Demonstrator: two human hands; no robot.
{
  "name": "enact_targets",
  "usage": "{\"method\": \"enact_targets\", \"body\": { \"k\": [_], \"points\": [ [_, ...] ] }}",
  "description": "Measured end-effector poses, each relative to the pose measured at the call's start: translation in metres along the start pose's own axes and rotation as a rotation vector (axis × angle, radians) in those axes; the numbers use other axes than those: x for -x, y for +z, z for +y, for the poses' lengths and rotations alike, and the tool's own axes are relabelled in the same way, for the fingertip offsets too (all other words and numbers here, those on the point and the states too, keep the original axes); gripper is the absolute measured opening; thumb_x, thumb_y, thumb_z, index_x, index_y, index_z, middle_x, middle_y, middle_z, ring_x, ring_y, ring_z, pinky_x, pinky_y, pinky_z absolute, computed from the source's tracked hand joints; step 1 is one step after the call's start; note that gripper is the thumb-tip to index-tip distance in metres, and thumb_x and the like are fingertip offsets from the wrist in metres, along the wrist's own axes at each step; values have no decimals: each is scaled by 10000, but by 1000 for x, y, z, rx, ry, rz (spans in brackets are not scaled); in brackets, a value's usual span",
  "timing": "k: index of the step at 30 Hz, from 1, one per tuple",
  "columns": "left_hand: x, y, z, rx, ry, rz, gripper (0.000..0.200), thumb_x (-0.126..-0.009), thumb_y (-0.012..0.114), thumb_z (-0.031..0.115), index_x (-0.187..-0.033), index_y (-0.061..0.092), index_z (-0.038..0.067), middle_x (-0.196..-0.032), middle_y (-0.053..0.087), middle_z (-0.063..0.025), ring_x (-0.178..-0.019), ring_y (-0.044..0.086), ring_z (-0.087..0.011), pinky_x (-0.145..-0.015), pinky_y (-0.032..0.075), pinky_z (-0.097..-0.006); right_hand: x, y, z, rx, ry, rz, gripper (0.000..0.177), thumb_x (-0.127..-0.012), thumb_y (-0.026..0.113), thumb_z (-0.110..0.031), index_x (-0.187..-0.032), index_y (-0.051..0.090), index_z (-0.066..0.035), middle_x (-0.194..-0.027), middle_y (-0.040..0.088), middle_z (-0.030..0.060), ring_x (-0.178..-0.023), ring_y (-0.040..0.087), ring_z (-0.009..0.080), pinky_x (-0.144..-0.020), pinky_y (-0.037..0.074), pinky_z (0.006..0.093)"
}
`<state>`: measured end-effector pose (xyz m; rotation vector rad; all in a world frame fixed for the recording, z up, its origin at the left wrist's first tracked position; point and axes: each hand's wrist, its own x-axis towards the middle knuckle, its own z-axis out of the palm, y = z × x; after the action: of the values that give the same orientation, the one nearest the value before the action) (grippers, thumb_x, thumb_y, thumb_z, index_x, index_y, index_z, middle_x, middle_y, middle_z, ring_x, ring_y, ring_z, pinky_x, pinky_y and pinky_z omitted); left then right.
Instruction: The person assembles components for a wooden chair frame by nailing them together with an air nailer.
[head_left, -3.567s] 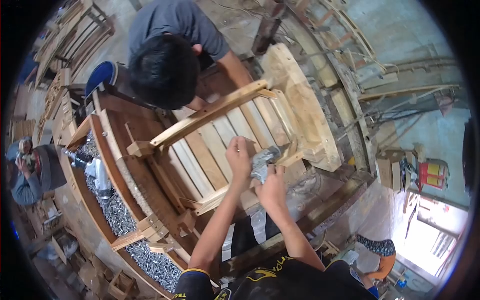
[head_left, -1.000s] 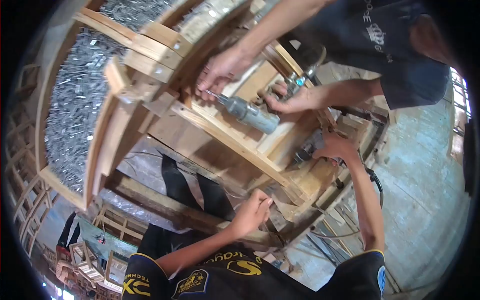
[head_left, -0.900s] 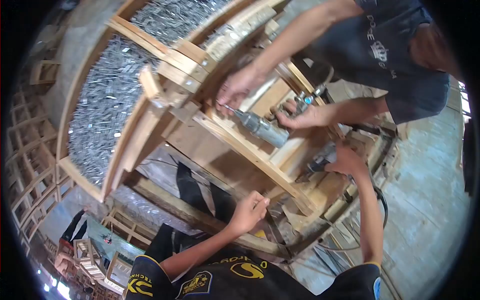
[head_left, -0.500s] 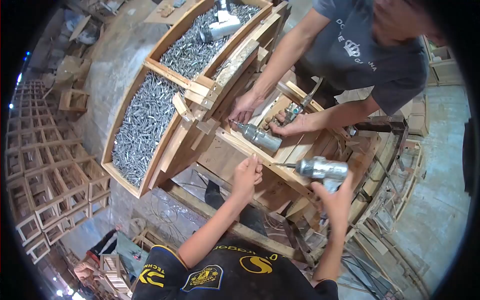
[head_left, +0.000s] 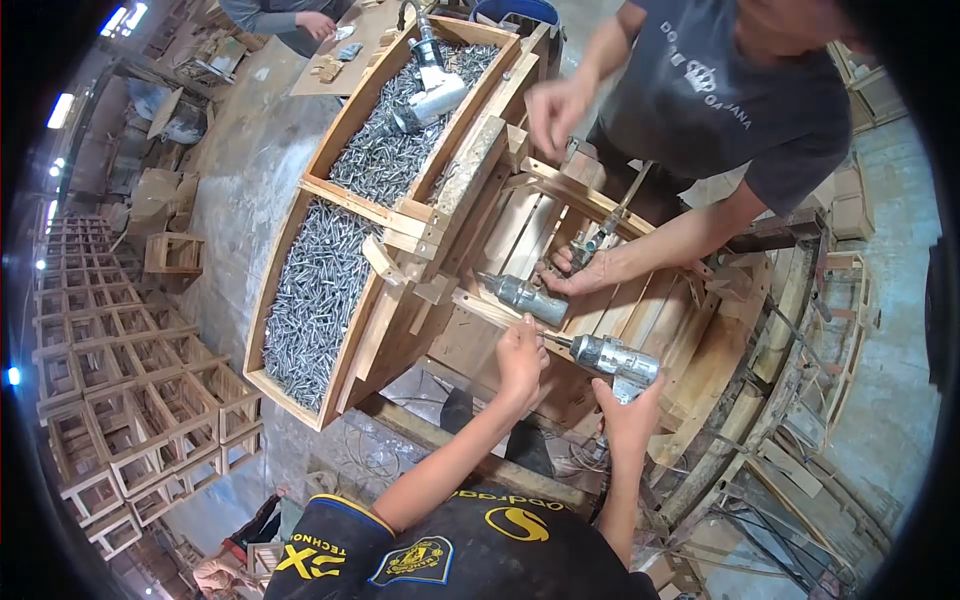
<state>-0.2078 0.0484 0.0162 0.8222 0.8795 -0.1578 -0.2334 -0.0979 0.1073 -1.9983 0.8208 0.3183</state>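
Note:
My right hand (head_left: 630,405) is wrapped round the grip of a silver air impact driver (head_left: 618,358), whose bit points left. Just at the tip of that bit, my left hand (head_left: 521,362) is closed in a pinch; whatever the fingertips hold is too small to make out. Both hands are over the near rail (head_left: 487,308) of a slatted wooden frame. Across the frame, a co-worker's hand (head_left: 582,274) holds a second air driver (head_left: 530,299), also pointing left. The co-worker's other hand (head_left: 558,112) is raised and blurred.
A wooden bin (head_left: 283,402) of loose screws (head_left: 315,300) stands to the left. Another driver (head_left: 428,103) lies on the screws in its far compartment. Stacked wooden frames (head_left: 150,405) fill the far left. Metal bars (head_left: 765,370) edge the bench at right.
My right hand has brought the driver left, so its bit now meets my pinched left fingers. The co-worker's free hand has lifted away from the frame. The camera view has shifted.

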Motion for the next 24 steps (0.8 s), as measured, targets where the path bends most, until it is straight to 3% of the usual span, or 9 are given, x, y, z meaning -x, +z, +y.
{"method": "enact_targets", "body": {
  "k": [1, 7, 10, 11, 14, 15, 17, 19, 24],
  "points": [
    [-3, -1, 0, 5, -16, -2, 282, -1049, 470, 293, -886, 504, 65, -635, 370, 58, -492, 306, -33, -434, 263, -210, 0, 0, -6, 18, 62, -14, 786, -724, 818, -179, -1340, 359, -10, -977, 635, 176, -723, 647, 243, -551, 526, 353],
    [-29, 4, 1, 114, -70, 60, 249, -1056, 449, 266, -978, 526, 43, -628, 349, 58, -480, 292, -45, -422, 259, -213, -39, 21, 6, 271, -221, 99, 844, -717, 820, -251, -1361, 349, 23, -1071, 638, 249, -905, 658, 379, -820, 515, 436],
    [-53, 6, 7, 247, -131, 94, 247, -1069, 397, 268, -1040, 511, 52, -613, 315, 57, -467, 278, -63, -416, 253, -228, -79, 39, -1, 306, -469, 71, 873, -715, 818, -281, -1377, 338, 24, -1033, 652, 260, -924, 660, 403, -809, 519, 446],
    [-63, 5, 10, 296, -155, 100, 248, -1074, 375, 271, -1060, 503, 59, -607, 305, 56, -462, 274, -71, -414, 251, -235, -90, 42, -23, 270, -205, -91, 846, -715, 814, -284, -1353, 353, 25, -962, 674, 258, -901, 672, 422, -782, 527, 452],
    [-97, 7, 17, 598, -217, 106, 255, -1081, 321, 299, -1097, 487, 106, -592, 290, 43, -454, 270, -91, -415, 249, -255, -144, 67, -46, 392, -350, -246, 811, -701, 824, -277, -1311, 392, 37, -819, 670, 174, -671, 672, 308, -610, 539, 375],
    [-107, 8, 24, 646, -244, 110, 223, -1083, 298, 297, -1096, 481, 170, -586, 301, 38, -453, 269, -104, -425, 260, -262, -160, 77, -51, 415, -411, -295, 811, -700, 824, -276, -1311, 392, 35, -817, 669, 173, -666, 671, 291, -603, 537, 365],
    [-114, 10, 31, 706, -227, 178, 198, -1081, 308, 291, -1087, 482, 197, -586, 295, 40, -457, 263, -104, -429, 262, -259, -189, 96, -62, 460, -537, -396, 809, -699, 824, -276, -1310, 391, 31, -812, 668, 169, -655, 669, 259, -590, 534, 346],
    [-114, 7, 33, 757, -219, 210, 153, -1077, 326, 280, -1069, 476, 252, -602, 305, 38, -472, 268, -102, -442, 272, -255, -200, 106, -89, 435, -495, -555, 816, -693, 828, -278, -1309, 392, 31, -817, 664, 176, -674, 668, 263, -607, 535, 355],
    [-107, 7, 37, 742, -190, 205, 63, -1068, 363, 254, -1066, 426, 257, -640, 317, 30, -494, 280, -95, -451, 269, -247, -233, 137, -99, 549, -675, -675, 821, -680, 846, -313, -1280, 402, 29, -791, 636, 190, -695, 663, 263, -595, 528, 375]
  ]
}}
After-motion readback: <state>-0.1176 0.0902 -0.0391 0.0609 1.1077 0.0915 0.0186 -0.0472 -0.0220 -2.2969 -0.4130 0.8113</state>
